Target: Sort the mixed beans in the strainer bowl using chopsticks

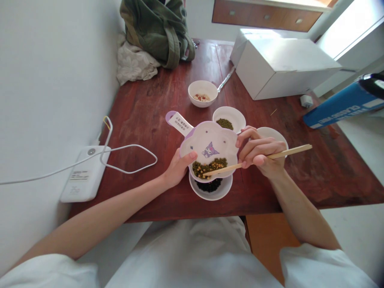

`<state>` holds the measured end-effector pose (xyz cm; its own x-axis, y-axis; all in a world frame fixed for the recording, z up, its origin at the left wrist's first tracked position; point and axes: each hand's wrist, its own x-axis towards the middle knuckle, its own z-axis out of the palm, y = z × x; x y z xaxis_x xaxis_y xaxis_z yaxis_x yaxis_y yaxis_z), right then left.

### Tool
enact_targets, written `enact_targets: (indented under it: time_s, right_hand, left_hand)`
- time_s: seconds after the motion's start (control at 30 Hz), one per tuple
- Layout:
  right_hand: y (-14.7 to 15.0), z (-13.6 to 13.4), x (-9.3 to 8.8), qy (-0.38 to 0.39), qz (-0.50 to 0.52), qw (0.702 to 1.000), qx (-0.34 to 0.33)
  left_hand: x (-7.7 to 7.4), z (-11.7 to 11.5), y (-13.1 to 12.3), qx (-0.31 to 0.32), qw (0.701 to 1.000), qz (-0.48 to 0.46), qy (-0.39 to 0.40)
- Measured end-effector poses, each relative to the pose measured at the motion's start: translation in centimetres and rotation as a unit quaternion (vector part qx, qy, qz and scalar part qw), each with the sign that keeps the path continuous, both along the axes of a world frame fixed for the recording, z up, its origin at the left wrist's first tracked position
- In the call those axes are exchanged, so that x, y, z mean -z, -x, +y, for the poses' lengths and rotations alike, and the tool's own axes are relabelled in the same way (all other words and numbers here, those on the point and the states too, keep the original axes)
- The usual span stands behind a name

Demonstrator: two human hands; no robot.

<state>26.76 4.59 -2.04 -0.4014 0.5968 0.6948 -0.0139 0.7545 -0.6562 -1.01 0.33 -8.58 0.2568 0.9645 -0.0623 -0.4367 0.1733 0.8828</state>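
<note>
My left hand (180,168) grips the near-left rim of a white and purple scalloped bowl (220,140) with a handle and a cartoon print, thumb inside. The bowl is tilted toward me, and green and yellow beans (207,168) are gathered at its near edge. Chopsticks (288,152) lie in my closed right hand (261,152), their tips among the beans. Fingers of that hand are at the bowl's right rim; whether they press on it I cannot tell. Partly hidden underneath is a white bowl (211,196) of black beans (210,186).
Behind stand a bowl (229,116) of green beans and a bowl (203,90) of pale and reddish pieces. Another white bowl (274,134) is half hidden by my right hand. A power bank (85,172), bag (159,28), white box (288,60) and blue bottle (342,104) surround them.
</note>
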Motion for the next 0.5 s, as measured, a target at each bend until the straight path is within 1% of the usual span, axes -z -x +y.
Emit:
enact_targets:
  time_s: [0.13, 0.3, 0.5]
  right_hand:
    - [-0.21, 0.03, 0.08, 0.002, 0.004, 1.0, -0.011]
    - [-0.64, 0.07, 0.06, 0.04, 0.029, 0.999, -0.002]
    - [-0.44, 0.04, -0.63, 0.027, -0.003, 1.0, -0.001]
  left_hand:
    - [0.05, -0.02, 0.11, 0.002, 1.0, 0.007, -0.002]
    - [0.17, 0.02, 0.16, 0.002, 1.0, 0.008, -0.006]
    - [0.09, -0.02, 0.09, 0.003, 1.0, 0.003, -0.006]
